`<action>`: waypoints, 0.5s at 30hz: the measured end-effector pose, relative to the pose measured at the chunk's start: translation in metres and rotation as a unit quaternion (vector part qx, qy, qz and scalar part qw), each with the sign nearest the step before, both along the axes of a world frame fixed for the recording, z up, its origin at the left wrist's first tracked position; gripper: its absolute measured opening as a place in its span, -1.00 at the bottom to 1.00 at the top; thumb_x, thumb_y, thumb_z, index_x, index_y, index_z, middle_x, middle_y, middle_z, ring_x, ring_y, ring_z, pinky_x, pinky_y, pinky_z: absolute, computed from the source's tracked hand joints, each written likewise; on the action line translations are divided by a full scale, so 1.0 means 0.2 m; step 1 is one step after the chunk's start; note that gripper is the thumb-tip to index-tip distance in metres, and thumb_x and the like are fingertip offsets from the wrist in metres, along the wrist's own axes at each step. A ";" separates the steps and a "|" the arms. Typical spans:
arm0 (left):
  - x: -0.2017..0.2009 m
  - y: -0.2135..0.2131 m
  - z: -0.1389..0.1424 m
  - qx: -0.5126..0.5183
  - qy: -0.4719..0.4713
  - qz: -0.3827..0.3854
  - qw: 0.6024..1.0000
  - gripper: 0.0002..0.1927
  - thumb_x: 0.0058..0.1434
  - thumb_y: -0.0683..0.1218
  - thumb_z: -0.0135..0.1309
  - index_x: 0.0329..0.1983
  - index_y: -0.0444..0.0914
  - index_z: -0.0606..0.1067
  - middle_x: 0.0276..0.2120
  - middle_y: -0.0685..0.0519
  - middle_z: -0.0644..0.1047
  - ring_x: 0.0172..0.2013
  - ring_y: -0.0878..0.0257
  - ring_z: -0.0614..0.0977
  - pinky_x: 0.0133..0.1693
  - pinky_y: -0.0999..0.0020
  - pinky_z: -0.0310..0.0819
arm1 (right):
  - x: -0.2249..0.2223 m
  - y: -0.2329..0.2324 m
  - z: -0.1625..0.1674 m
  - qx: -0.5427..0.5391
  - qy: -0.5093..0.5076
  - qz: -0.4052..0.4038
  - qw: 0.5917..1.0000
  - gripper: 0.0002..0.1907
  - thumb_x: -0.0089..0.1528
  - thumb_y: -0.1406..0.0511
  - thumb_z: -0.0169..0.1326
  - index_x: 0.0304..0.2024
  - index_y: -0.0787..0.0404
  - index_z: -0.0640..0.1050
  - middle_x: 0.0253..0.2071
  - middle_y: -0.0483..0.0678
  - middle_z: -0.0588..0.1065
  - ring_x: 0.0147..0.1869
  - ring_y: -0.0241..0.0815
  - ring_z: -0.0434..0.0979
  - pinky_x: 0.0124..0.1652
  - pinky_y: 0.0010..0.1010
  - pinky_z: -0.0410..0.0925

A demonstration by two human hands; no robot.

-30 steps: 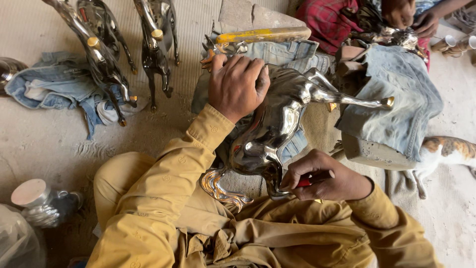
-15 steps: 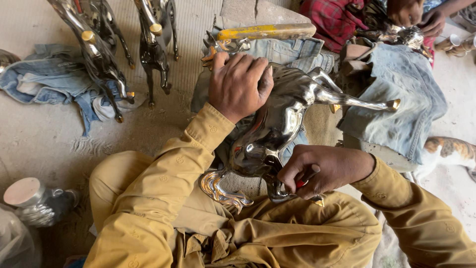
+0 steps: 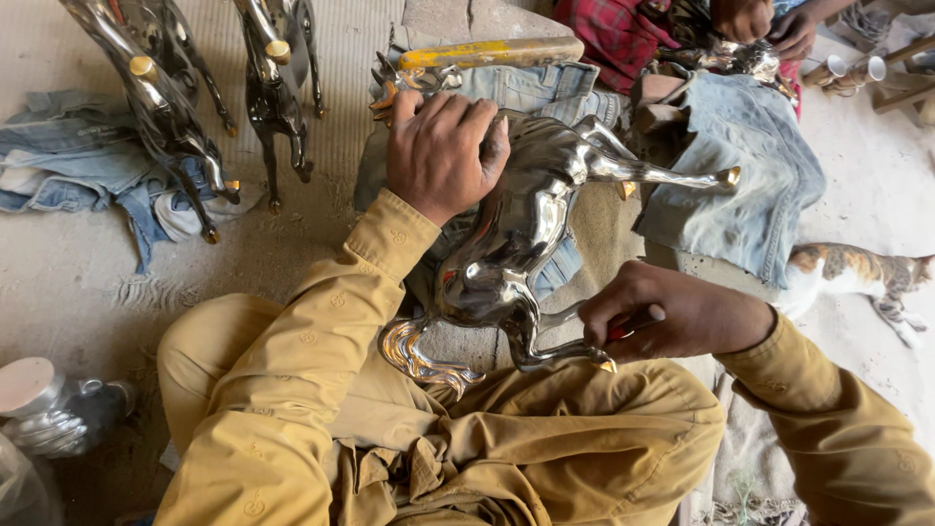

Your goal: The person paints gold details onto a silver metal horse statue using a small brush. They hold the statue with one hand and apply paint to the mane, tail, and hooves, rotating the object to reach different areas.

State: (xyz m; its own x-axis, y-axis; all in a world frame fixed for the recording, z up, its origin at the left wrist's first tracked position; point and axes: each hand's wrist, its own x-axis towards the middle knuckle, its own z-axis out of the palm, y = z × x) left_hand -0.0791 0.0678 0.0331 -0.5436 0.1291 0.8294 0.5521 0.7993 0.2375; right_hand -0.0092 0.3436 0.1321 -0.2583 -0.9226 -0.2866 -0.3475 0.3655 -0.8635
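Head view, person seated on the ground: we saw the left hand pressed flat over the neck end of the polished metal horse figure, which lay on its side across folded denim on a low block between the knees. Against the frame a second before, the right hand had slid outward along the rear leg and now closed on a small red-handled tool at the gilt hoof; we judged work to have moved to that leg. Finished horses stood at upper left; a co-worker's hands held another piece; a cat lay nearby
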 end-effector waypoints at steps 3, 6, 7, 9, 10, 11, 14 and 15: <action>0.00 0.00 0.00 0.002 0.003 0.006 1.000 -0.82 0.38 -0.01 0.10 -0.28 -0.19 0.52 -0.43 0.07 0.51 -0.33 0.14 0.55 -0.12 0.14 0.21 | 0.07 0.09 -0.07 -0.032 0.036 -0.063 0.997 -0.91 0.10 0.46 0.25 -0.46 0.27 0.58 -0.50 -0.10 0.61 -0.60 -0.31 0.51 -0.61 -0.43 0.20; 0.00 0.01 -0.01 0.007 0.002 0.003 1.000 -0.82 0.38 -0.01 0.10 -0.29 -0.19 0.52 -0.43 0.08 0.52 -0.32 0.14 0.55 -0.11 0.14 0.21 | 0.16 0.17 -0.14 -0.114 0.075 -0.105 0.985 -0.92 0.17 0.47 0.25 -0.35 0.24 0.59 -0.27 -0.09 0.69 -0.33 -0.29 0.70 -0.42 -0.52 0.49; 0.00 0.01 -0.01 0.008 0.001 0.001 1.000 -0.82 0.38 -0.02 0.10 -0.29 -0.19 0.52 -0.43 0.08 0.52 -0.31 0.14 0.56 -0.11 0.14 0.21 | 0.19 0.20 -0.15 -0.089 0.094 -0.150 0.980 -0.93 0.13 0.48 0.25 -0.37 0.26 0.62 -0.29 -0.07 0.70 -0.36 -0.28 0.69 -0.42 -0.51 0.48; 0.00 0.01 -0.01 0.008 0.001 0.003 1.000 -0.82 0.39 -0.02 0.10 -0.30 -0.19 0.52 -0.44 0.08 0.52 -0.33 0.15 0.55 -0.11 0.13 0.21 | 0.29 0.25 -0.18 -0.038 0.126 -0.242 0.961 -0.90 0.05 0.51 0.25 -0.39 0.29 0.67 -0.33 -0.04 0.72 -0.42 -0.26 0.68 -0.41 -0.51 0.46; 0.00 0.01 -0.01 0.009 0.002 0.004 1.000 -0.82 0.39 -0.02 0.10 -0.30 -0.19 0.52 -0.44 0.07 0.52 -0.34 0.15 0.55 -0.11 0.13 0.21 | 0.33 0.25 -0.21 -0.062 0.093 -0.290 0.950 -0.90 0.05 0.52 0.23 -0.38 0.31 0.65 -0.28 0.00 0.71 -0.32 -0.23 0.69 -0.33 -0.49 0.49; -0.01 0.01 -0.01 0.005 0.001 0.005 1.000 -0.82 0.39 -0.02 0.10 -0.30 -0.19 0.52 -0.44 0.07 0.52 -0.34 0.14 0.55 -0.12 0.13 0.21 | 0.37 0.25 -0.24 -0.085 0.060 -0.337 0.936 -0.90 0.05 0.54 0.22 -0.38 0.34 0.63 -0.22 0.05 0.70 -0.23 -0.19 0.70 -0.26 -0.47 0.52; -0.01 0.00 -0.01 0.001 -0.004 0.007 1.000 -0.82 0.39 -0.02 0.09 -0.30 -0.18 0.52 -0.44 0.06 0.53 -0.34 0.14 0.56 -0.12 0.12 0.21 | 0.48 0.25 -0.29 -0.101 0.062 -0.425 0.898 -0.90 0.04 0.56 0.18 -0.38 0.37 0.63 -0.17 0.10 0.69 -0.12 -0.14 0.73 -0.15 -0.43 0.58; -0.01 0.00 -0.02 0.004 -0.004 0.005 1.000 -0.82 0.39 -0.02 0.09 -0.30 -0.18 0.52 -0.44 0.07 0.53 -0.34 0.14 0.56 -0.12 0.12 0.21 | 0.51 0.23 -0.31 -0.099 0.080 -0.445 0.886 -0.89 0.04 0.56 0.18 -0.39 0.37 0.63 -0.17 0.10 0.70 -0.12 -0.13 0.75 -0.14 -0.42 0.59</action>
